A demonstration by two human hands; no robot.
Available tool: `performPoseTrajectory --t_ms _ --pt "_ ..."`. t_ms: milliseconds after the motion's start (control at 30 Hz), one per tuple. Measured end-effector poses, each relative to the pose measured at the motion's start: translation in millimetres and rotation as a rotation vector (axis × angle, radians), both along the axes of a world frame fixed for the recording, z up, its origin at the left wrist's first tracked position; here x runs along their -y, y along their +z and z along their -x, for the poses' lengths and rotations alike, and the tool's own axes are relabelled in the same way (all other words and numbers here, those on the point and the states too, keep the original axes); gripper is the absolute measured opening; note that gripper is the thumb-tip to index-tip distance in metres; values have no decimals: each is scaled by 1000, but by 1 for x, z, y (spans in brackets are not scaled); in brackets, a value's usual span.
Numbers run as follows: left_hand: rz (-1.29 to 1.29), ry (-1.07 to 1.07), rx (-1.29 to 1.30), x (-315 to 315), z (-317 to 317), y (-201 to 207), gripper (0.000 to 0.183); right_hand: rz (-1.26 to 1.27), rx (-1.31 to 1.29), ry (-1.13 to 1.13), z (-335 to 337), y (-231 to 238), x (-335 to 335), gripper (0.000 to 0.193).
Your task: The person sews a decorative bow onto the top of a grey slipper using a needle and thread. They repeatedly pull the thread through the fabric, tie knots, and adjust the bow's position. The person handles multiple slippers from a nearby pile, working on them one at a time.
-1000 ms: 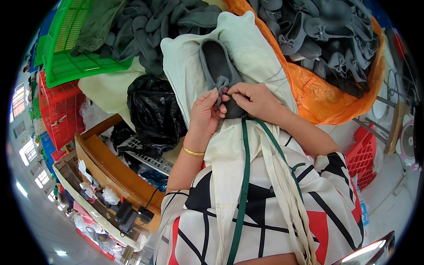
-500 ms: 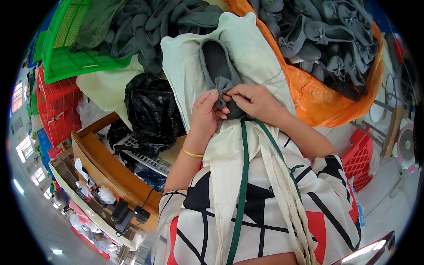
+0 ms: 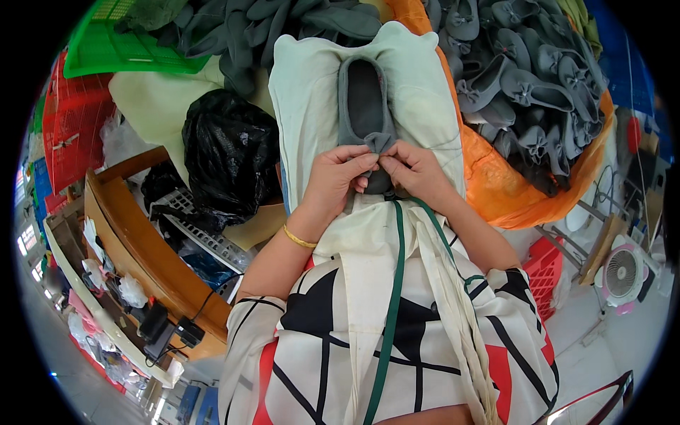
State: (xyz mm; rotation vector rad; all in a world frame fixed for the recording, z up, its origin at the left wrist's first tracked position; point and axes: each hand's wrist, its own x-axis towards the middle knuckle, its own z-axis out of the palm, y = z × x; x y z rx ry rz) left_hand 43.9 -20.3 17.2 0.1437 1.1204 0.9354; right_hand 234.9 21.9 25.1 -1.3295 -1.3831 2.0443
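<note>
Left hand (image 3: 336, 173), right hand (image 3: 419, 171), close together, pinched at the shoe's (image 3: 364, 99) bow (image 3: 380, 141)!
Bare room flanked it; an orange sack (image 3: 492, 193) crowded the cushion's (image 3: 426, 106) right edge.

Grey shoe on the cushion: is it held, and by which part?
The left hand holds the grey shoe by its bow; the right hand pinches beside it, its exact hold hidden.
</note>
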Motion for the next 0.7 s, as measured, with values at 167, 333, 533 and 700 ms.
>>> performPoseTrajectory --t_ms 167,333,533,700 --pt "-16 2 -27 0 -3 2 16 -15 26 15 1 -3 -1 12" --pt "-25 12 -21 3 -2 1 18 -62 -115 43 -1 -4 -3 13" --pt "-23 13 -11 2 -1 0 19 1 -158 108 -14 -18 -7 18" --pt "-18 -20 -19 0 2 1 19 80 -139 131 -14 -8 -14 19"
